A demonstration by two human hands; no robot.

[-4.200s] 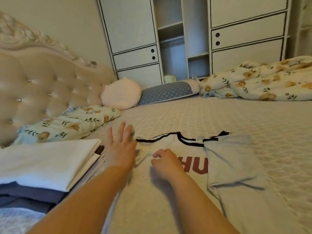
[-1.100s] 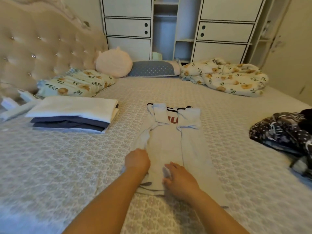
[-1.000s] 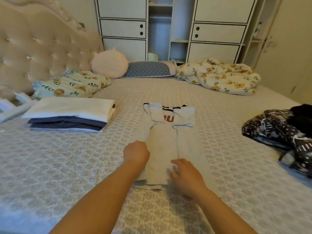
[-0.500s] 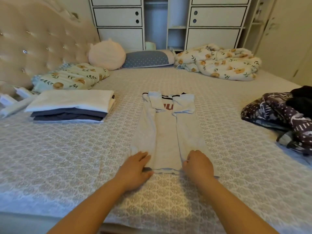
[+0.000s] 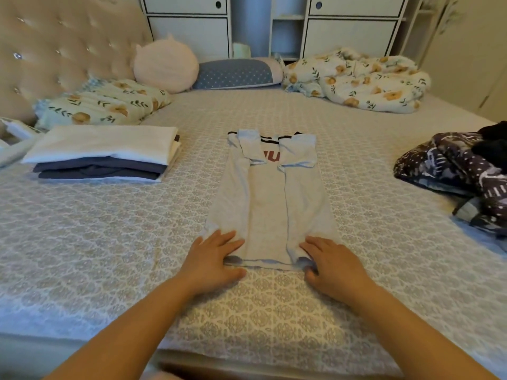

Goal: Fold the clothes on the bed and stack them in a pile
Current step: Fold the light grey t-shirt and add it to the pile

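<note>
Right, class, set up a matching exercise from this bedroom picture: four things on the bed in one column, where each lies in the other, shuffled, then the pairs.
Things
1. grey T-shirt
2. folded pile
3. dark patterned clothes
4. round pink cushion

Places
A. right edge of the bed
B. far side, by the headboard
C. middle of the bed, under both hands
D. left side, white piece on top

Pairs: 1-C, 2-D, 3-A, 4-B
</note>
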